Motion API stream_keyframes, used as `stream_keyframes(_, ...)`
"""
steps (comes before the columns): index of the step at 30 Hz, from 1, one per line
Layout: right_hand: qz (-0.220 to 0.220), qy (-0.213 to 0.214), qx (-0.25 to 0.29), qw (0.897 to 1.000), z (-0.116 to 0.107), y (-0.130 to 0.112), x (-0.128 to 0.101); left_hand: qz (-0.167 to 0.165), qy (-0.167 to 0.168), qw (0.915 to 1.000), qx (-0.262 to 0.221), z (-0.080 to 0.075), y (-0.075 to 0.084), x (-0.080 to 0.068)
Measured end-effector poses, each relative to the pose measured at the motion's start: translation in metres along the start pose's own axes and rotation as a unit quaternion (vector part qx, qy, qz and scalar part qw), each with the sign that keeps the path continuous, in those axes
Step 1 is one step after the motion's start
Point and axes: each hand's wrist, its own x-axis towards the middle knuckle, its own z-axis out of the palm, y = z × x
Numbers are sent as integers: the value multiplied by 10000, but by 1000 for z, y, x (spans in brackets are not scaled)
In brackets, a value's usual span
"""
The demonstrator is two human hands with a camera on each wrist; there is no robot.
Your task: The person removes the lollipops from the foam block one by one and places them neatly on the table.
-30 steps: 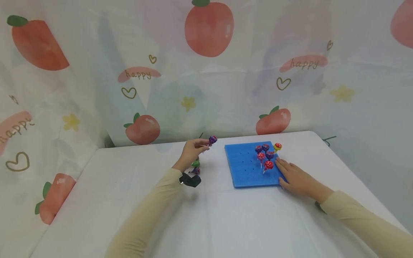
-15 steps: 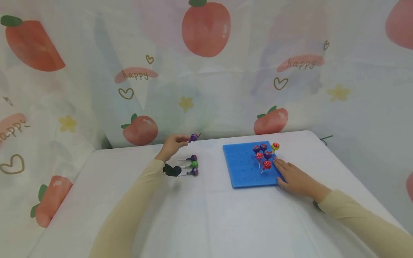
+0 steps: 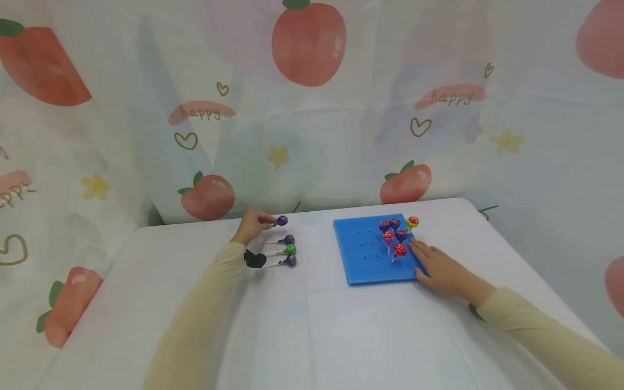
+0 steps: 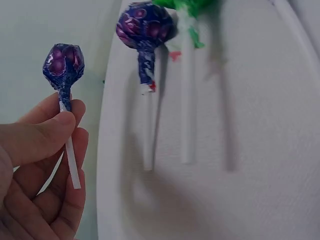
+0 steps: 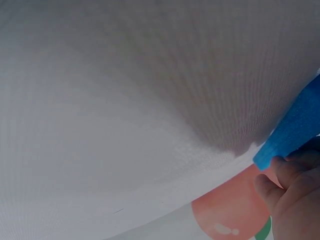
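Note:
In the head view my left hand is over the back left of the table and holds a purple-wrapped lollipop. Thumb and fingers pinch its white stick just below the wrapper; in the left wrist view this lollipop is head up. Nearer the front, three lollipops lie in a column: a purple one, a green one and another dark purple one. My right hand rests with extended fingers along the right edge of a blue foam board.
Several lollipops stand in the board's right half, among them a red one, a pink one and a yellow one. Rows of small holes show in its left part. A printed curtain hangs behind the white table.
My left hand has moved left, away from the board, and come lower with the lollipop. The lying lollipops it partly covered now show. My right hand stays at the board.

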Motion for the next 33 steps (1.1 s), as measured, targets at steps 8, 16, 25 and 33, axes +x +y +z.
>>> stream_keyframes(8, -19, 42, -54, 10000, 2, 1, 0, 126, 41, 9998, 119, 9, -6, 1)
stream_keyframes(16, 0, 7, -72, 10000, 1, -1, 0, -95, 189, 9998, -62, 18, -13, 4)
stream_keyframes(25, 39, 72, -59, 9999, -2, -3, -1, -407, 128, 9989, -218, 21, -8, 3)
stream_keyframes(33, 37, 80, -80, 9999, 2, -2, 0, -565, 230, 9979, -201, 25, -10, 4)
